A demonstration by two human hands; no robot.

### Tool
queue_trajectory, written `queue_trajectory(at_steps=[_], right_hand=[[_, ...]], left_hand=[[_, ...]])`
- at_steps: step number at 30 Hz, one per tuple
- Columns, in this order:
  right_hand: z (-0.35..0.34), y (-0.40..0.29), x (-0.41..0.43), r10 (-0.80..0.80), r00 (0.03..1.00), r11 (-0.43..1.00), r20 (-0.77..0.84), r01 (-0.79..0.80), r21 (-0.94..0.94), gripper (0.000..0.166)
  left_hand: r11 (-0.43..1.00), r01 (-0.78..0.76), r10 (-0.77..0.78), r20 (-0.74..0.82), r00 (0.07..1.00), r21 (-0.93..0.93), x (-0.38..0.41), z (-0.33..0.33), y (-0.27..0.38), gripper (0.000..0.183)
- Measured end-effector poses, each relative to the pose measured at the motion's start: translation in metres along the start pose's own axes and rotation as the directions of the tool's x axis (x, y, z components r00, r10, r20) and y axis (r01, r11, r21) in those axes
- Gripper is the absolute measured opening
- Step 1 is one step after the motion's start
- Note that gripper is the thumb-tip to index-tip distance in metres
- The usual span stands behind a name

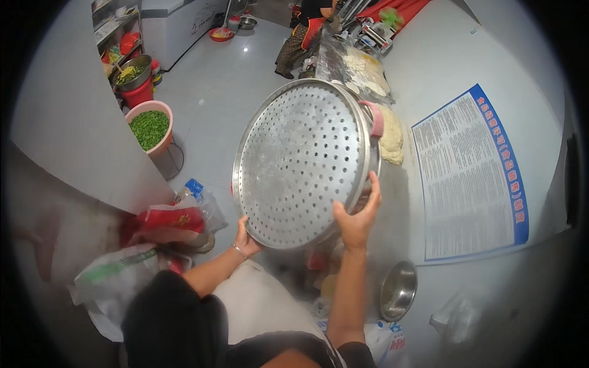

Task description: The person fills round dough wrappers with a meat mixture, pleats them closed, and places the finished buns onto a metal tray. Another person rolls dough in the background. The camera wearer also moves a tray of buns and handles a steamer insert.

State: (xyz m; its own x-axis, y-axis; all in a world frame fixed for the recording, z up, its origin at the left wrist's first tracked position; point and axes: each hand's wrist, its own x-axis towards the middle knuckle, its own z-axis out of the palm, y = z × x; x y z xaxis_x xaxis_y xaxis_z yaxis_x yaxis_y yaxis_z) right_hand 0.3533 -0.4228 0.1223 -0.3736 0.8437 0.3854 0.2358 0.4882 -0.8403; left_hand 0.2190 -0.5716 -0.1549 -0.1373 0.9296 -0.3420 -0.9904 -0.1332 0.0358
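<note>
In front of me is a large round metal steamer tray [297,161], held tilted in both hands. Its flat surface is full of small holes, and whitish smudges mark it. My left hand [247,240] grips the near left rim, most fingers hidden underneath. On the right rim, my right hand [359,218] has its thumb over the edge and its fingers along the outer side. A pink-wrapped handle [377,119] sticks out at the upper right, beside another metal rim partly hidden behind the tray. Pale dough [390,135] lies on the worktop beyond it.
Flattened dough pieces [363,73] lie farther along the worktop, near another person [299,39]. A pink basin [168,133] of chopped greens stands at left. Bags [170,223] lie on the floor nearby. A steel bowl [399,292] sits at lower right, below a wall poster [469,179].
</note>
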Motion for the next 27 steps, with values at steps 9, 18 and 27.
queue_trajectory(at_steps=[9, 18, 27], right_hand=[[-0.037, 0.071, -0.021, 0.268, 0.963, 0.895, -0.01, -0.245, 0.372, 0.086], [-0.057, 0.15, -0.089, 0.387, 0.921, 0.714, -0.051, -0.264, 0.648, 0.091], [-0.047, 0.196, -0.134, 0.483, 0.872, 0.66, 0.077, -0.42, 0.623, 0.081]], left_hand=[[0.996, 0.018, -0.009, -0.103, 0.995, 0.086, -0.022, 0.018, 0.017, 0.075], [0.909, -0.05, 0.168, -0.253, 0.953, 0.414, -0.039, 0.012, 0.034, 0.061], [0.767, -0.063, 0.329, -0.308, 0.893, 0.638, -0.038, 0.003, 0.084, 0.038]])
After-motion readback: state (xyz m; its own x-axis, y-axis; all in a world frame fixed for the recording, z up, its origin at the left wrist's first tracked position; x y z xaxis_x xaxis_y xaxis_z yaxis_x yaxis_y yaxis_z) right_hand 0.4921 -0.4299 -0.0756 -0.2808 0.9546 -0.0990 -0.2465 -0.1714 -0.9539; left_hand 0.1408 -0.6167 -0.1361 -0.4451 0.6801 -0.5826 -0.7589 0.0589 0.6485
